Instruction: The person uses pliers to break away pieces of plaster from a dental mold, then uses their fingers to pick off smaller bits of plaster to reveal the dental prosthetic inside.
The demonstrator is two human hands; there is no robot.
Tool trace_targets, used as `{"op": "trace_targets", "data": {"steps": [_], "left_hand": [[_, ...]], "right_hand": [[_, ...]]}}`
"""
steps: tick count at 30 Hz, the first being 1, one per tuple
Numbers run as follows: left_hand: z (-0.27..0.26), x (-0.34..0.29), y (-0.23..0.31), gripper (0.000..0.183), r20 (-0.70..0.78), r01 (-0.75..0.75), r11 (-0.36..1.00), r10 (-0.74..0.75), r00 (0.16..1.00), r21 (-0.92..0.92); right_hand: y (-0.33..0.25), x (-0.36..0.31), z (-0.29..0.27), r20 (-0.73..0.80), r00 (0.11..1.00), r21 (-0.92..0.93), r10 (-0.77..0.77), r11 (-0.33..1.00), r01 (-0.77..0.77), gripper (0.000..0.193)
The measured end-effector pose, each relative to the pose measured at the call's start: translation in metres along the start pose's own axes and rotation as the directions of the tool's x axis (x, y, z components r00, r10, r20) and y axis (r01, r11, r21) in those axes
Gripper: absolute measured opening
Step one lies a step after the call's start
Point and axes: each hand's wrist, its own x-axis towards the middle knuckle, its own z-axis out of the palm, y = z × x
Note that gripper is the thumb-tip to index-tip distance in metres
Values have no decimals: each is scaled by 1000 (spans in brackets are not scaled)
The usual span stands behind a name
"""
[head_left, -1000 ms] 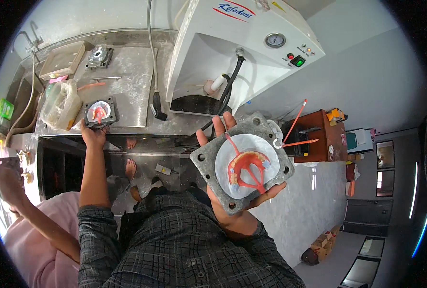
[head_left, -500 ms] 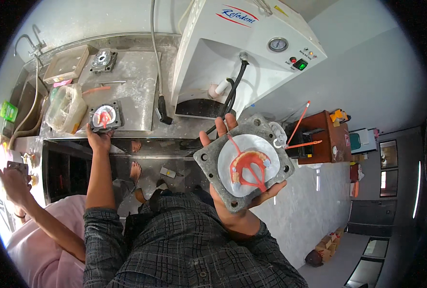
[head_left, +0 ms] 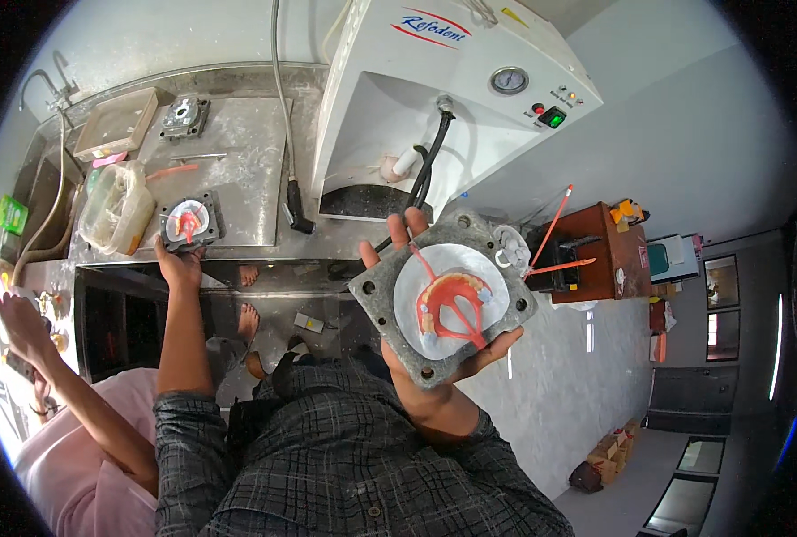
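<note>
My right hand point(head_left: 409, 376) holds up a large grey metal dental flask half point(head_left: 373, 286), fingers gripping from beneath and round its edges. White plaster point(head_left: 407, 277) fills its round middle. Set in that plaster is a red-pink wax denture pattern point(head_left: 441, 295) with tooth-coloured pieces along its curve and several wax strips joined to it. Over the steel counter's front edge, my left hand point(head_left: 181, 264) grips another dental flask half point(head_left: 212, 210) from below. It too bears white plaster and a reddish wax pattern point(head_left: 186, 227).
On the counter point(head_left: 246, 170) stand a cloudy plastic tub point(head_left: 116, 210), a shallow tray point(head_left: 116, 125) and another metal flask piece point(head_left: 185, 117). A white machine point(head_left: 354, 134) with a gauge and hose stands behind. At left, a co-worker's arm point(head_left: 94, 407) reaches toward the sink side.
The whole view has shifted slightly, so both flask halves sit a little further left. My grips look the same. The co-worker's hand has turned, and the metal piece by it no longer shows.
</note>
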Motion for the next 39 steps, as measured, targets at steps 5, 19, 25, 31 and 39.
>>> {"op": "trace_targets", "data": {"steps": [5,19,25,31,39], "left_hand": [[5,-5,-8,56,-20,-19,999,18,1000,-37],[-6,-9,-21,59,26,-55,998,56,998,-40],[7,-11,-32,60,-26,-38,998,37,999,-51],[19,-27,-18,65,-48,-33,999,31,998,-26],[31,-40,-1,61,-52,25,1000,-25,998,16]], "right_hand": [[11,0,-13,-48,992,71,115,991,-111,107],[119,-13,-155,-503,687,16,525,800,-599,73],[201,63,-165,-594,727,-115,346,857,-502,61],[250,129,-176,-668,693,-269,270,781,-563,48],[272,104,-204,-650,693,-273,312,755,-596,48]]}}
